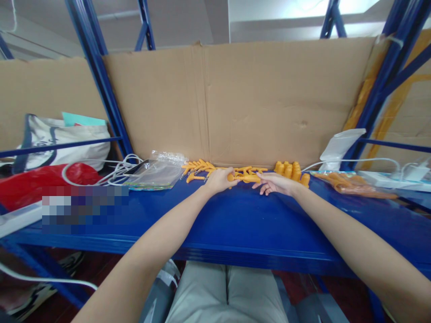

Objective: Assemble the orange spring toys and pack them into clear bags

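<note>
My left hand (218, 180) is closed around one end of an orange plastic part (244, 177) lying at the back of the blue shelf (235, 220). From the right, my right hand (274, 183) pinches the other end of the same part. Just behind and to the left lies a pile of orange plastic pieces with small chains (198, 168). A cluster of short orange pegs (292, 170) stands upright close to my right hand.
A cardboard sheet (235, 103) backs the shelf. Clear plastic bags (155, 172) and white cables (117, 168) lie at left, with a red bag (30, 184) and a white tote (63, 139). At right are a bag of orange parts (350, 184) and a white charger (417, 172).
</note>
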Tool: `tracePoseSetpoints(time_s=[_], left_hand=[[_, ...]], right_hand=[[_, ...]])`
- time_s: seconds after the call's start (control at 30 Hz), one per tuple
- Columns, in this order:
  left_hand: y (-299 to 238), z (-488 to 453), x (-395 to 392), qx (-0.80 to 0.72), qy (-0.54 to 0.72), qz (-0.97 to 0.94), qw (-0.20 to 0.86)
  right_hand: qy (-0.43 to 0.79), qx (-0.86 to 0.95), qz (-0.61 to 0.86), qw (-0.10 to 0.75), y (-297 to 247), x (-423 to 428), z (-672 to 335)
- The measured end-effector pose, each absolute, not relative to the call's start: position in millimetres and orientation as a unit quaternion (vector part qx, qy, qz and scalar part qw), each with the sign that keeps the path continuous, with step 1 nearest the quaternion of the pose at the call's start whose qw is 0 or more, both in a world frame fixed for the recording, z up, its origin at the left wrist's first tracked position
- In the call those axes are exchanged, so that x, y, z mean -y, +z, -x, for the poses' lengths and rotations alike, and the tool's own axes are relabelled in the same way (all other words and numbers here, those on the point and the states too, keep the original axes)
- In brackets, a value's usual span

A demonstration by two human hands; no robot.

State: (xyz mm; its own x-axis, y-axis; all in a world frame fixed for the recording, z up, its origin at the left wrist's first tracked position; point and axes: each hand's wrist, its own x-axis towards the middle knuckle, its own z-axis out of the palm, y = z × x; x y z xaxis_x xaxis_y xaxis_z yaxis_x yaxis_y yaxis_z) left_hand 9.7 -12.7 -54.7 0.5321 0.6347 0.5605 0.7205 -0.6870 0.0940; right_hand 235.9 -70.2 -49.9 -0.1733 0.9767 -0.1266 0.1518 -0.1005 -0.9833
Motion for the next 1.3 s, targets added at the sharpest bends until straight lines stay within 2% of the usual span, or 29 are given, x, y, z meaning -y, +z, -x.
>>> tracePoseSetpoints(time_s=[0.47, 0.67, 0.8, 0.9, 1.03, 1.2, 1.3], left_hand=[[-54.3, -8.3, 11.6, 0.386, -0.289, 0.874, 0.070], [-56.4, -7.4, 10.6, 0.360, -0.312, 0.878, 0.043], [-58.7, -5.8, 5.0, 0.357, -0.321, 0.877, 0.028], [-60.5, -1.0, -4.4, 0.369, -0.305, 0.877, 0.044], [-61.9, 9.4, -15.3, 0.471, -0.233, 0.848, 0.070], [-60.6, 19.8, -19.9, 0.645, -0.120, 0.754, 0.035], [-58.3, 23.1, -20.6, 0.676, -0.072, 0.733, 0.010]], right_hand=[[0.515, 0.551, 0.510, 0.415, -51.8, 69.5, -232.2], [0.510, 0.507, 0.473, 0.508, -46.9, 68.6, -229.9], [0.464, 0.483, 0.451, 0.590, -47.8, 62.6, -234.8], [0.394, 0.483, 0.454, 0.636, -53.1, 53.7, -241.2], [0.213, 0.495, 0.514, 0.667, -63.7, 39.3, -252.5], [-0.017, 0.563, 0.601, 0.567, -76.0, 30.2, -266.7], [-0.088, 0.583, 0.640, 0.493, -82.0, 28.8, -268.6]])
